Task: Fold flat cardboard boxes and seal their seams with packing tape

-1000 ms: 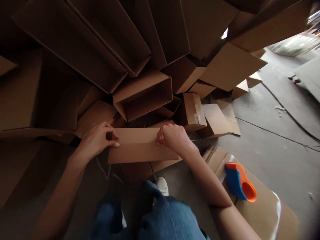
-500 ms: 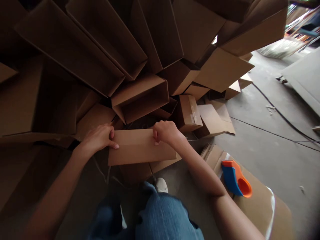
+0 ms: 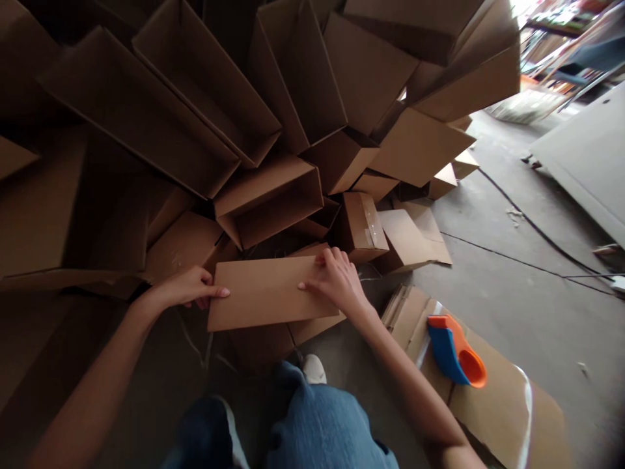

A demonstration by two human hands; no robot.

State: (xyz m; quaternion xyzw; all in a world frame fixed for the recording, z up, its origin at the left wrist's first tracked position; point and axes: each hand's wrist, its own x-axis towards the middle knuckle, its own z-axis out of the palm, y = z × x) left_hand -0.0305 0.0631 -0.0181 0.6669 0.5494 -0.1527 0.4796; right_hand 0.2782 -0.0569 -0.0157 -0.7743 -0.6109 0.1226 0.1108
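A flat brown cardboard piece (image 3: 266, 293) lies in front of my knees, over other folded cardboard. My left hand (image 3: 188, 288) grips its left edge, thumb on top and fingers curled under. My right hand (image 3: 334, 279) lies on its upper right part with fingers spread flat, pressing down. A blue and orange tape dispenser (image 3: 455, 350) rests to my right on a flattened carton (image 3: 502, 397) that has strips of clear tape on it.
A tall heap of open, empty cardboard boxes (image 3: 266, 202) fills the view ahead and to the left. A small taped box (image 3: 364, 225) and loose flaps (image 3: 415, 238) lie beside it. Grey concrete floor (image 3: 527, 293) stretches right. My jeans-clad legs (image 3: 322, 430) are below.
My right hand has opened from a pinch on the top edge to a flat press on the cardboard. My left hand slid lower along the left edge. The view tilted slightly.
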